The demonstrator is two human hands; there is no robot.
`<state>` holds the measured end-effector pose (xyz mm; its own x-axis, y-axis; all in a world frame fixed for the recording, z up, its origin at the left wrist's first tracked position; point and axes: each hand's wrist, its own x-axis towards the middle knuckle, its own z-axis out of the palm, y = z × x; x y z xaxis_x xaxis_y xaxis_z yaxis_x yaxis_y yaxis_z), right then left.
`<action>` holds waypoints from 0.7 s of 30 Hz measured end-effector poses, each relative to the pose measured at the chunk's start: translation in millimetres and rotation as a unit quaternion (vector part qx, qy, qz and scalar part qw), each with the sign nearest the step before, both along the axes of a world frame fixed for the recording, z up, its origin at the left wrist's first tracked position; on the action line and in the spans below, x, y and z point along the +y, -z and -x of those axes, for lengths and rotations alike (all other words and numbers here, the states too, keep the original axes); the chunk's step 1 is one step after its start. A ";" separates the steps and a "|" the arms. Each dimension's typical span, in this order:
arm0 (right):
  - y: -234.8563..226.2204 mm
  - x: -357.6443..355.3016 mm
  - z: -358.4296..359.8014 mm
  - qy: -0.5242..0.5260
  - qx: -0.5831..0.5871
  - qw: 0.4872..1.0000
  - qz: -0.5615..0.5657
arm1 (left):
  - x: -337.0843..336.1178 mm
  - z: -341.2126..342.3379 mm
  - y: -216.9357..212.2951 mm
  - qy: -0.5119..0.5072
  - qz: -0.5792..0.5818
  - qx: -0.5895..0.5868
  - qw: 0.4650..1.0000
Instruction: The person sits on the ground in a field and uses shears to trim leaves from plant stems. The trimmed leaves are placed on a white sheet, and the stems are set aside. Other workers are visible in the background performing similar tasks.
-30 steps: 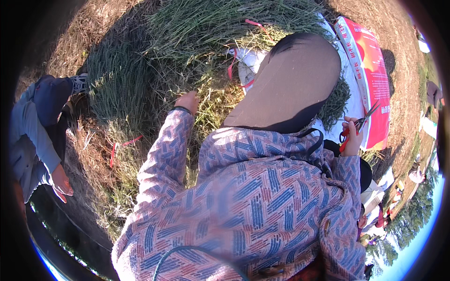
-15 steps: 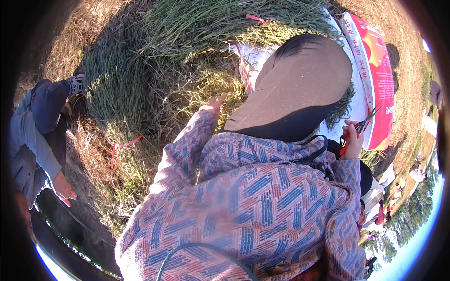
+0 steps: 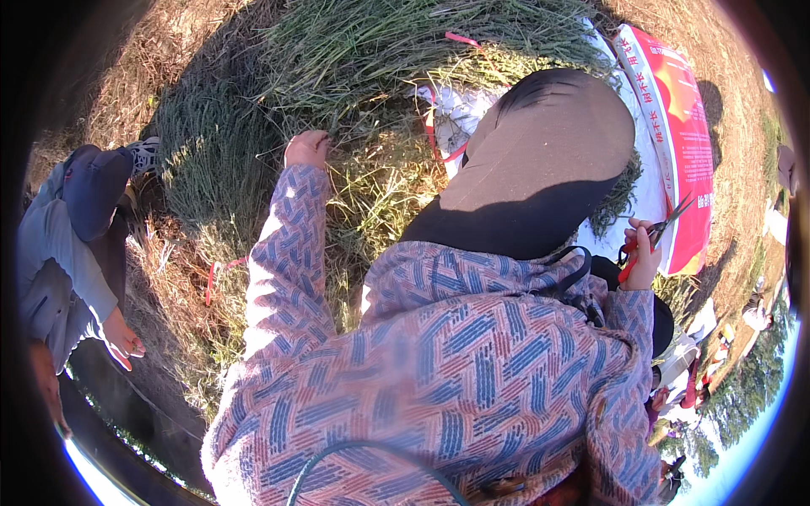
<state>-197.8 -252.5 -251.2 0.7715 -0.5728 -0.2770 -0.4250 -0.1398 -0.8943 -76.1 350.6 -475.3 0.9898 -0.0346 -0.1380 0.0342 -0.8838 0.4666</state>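
My left hand [image 3: 308,149] reaches forward to the near edge of a pile of cut green stems [image 3: 363,59]. Its fingers are curled together; whether a stem is between them is too small to make out. On the right, my right hand [image 3: 643,263] grips a pair of scissors [image 3: 631,250] by the red handles. Their dark blades [image 3: 675,214] point up and to the right, over a red and white printed sack [image 3: 679,152]. Between my arms is my bent knee in dark trousers [image 3: 540,160].
A darker bundle of stems [image 3: 211,152] lies at the left. Red ribbon strips [image 3: 462,39] lie on the stems and on the dry grass [image 3: 215,274]. At the far left crouches another person in grey [image 3: 63,270], one hand [image 3: 122,339] hanging. More people [image 3: 675,396] are at the lower right.
My left hand has moved forward and left, from the grass by my knee to the edge of the pile, and its fingers have drawn in. The right hand still grips the scissors.
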 end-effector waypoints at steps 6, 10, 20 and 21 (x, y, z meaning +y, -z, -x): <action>5.3 -2.1 -7.0 -0.022 -0.012 0.999 -0.021 | 25.0 -9.3 -84.8 -0.239 0.335 0.038 0.911; 8.7 -2.8 -5.5 -0.035 -0.052 0.997 -0.043 | 10.1 -15.2 -128.5 -0.290 0.292 0.015 0.911; -36.4 7.7 -16.4 -0.086 -0.098 0.991 -0.002 | -88.7 -80.3 -217.5 -0.075 0.704 0.193 0.679; -43.3 11.1 -20.2 -0.101 -0.112 0.989 -0.006 | -108.3 -90.4 -225.1 -0.028 0.694 0.215 0.686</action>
